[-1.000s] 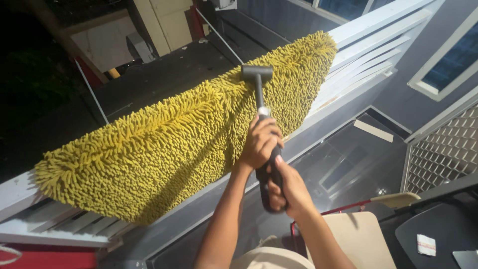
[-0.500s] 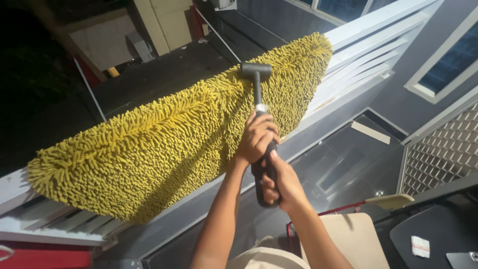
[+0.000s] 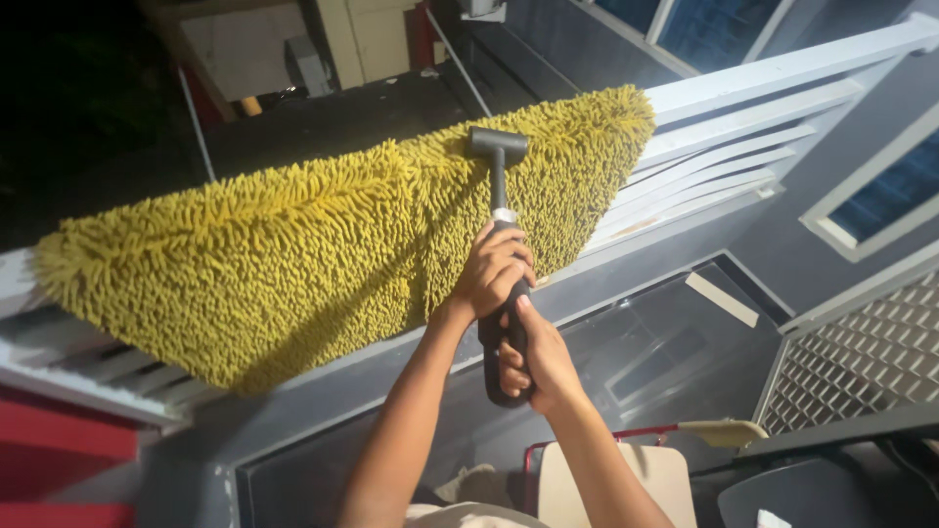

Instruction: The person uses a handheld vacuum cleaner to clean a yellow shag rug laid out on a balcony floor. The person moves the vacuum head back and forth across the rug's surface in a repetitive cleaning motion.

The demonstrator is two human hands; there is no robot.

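Observation:
A shaggy yellow mat hangs draped over a white slatted railing. Both of my hands grip the black handle of a rubber mallet. My left hand holds the handle higher up, just under its silver collar. My right hand holds the lower end. The mallet's dark head rests against the mat near the top of the railing.
Below the railing lies a dark glossy floor. A beige chair seat with a red frame stands at the bottom. A metal lattice panel is at the right, a dark table top at the bottom right.
The view has shifted, so mat and railing sit lower and flatter in frame. The mallet head stays on the mat near the rail top, and both hands keep their grip.

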